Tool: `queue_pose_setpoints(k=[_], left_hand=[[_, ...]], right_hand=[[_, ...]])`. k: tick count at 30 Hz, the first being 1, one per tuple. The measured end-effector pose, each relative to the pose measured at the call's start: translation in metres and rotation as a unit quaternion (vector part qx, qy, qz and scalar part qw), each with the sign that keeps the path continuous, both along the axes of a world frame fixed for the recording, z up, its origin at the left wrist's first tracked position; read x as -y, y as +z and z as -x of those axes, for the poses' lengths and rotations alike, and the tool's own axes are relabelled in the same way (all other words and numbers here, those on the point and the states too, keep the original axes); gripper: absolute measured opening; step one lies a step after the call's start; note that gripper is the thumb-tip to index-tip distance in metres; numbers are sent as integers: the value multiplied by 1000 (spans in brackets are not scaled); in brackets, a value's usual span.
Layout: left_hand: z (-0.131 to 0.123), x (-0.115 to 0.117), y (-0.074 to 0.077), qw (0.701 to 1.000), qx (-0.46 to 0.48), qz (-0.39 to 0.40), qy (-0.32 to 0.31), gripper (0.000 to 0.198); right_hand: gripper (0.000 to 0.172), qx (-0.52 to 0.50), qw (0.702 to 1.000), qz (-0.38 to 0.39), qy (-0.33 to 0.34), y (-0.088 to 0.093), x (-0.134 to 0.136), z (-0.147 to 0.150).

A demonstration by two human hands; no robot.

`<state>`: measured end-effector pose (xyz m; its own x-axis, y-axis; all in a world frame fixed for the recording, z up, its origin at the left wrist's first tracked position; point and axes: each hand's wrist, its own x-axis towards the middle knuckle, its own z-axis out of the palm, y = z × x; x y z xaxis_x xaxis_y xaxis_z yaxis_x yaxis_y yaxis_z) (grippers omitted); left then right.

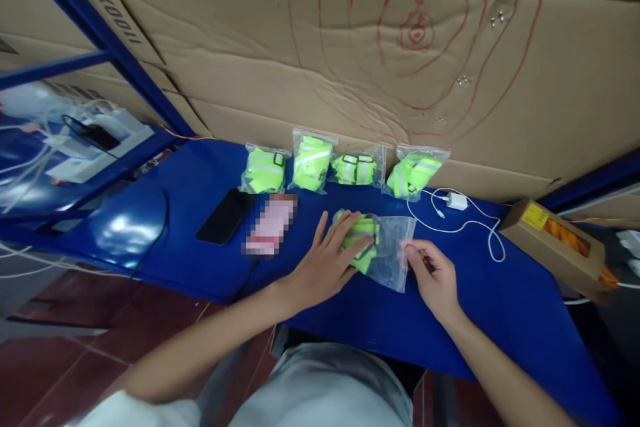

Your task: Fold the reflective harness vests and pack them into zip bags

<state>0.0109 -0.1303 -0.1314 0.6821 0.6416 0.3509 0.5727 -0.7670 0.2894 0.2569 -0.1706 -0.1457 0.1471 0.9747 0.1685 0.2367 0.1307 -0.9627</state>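
A clear plastic bag (393, 257) lies on the blue table, with a folded yellow-green reflective strap (367, 257) in its left part. My left hand (325, 260) rests over the strap end of the bag, its fingers spread. At the bag's right edge, my right hand (434, 274) pinches the plastic between thumb and forefinger. Behind them, along the cardboard, stand several bagged yellow-green straps, among them one at the left (265, 170) and one at the right (414, 174).
A black phone (223, 217) and a pixelated pink item (270, 226) lie left of my hands. A white charger (457, 200) with its cable and a cardboard box (555, 250) are at the right. A power strip (100, 147) sits far left.
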Motion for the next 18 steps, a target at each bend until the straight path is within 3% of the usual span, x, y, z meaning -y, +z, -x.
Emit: queue_pose_setpoints(k=[2, 5, 9, 13, 18], left_hand=[[-9, -6, 9, 998, 34, 26, -37, 59], [-15, -10, 16, 981, 115, 88, -129, 44], [-11, -13, 9, 923, 174, 272, -208, 51], [-5, -19, -7, 902, 202, 346, -162, 34], [2, -27, -11, 898, 206, 378, -87, 24]], right_hand=[[19, -4, 1000, -9, 6, -2, 1, -3], [12, 13, 999, -21, 28, -8, 2, -1], [5, 101, 990, -56, 85, -9, 5, 12], [5, 170, 971, -66, 153, -4, 2, 27], [5, 182, 969, -80, 148, -8, -9, 37]])
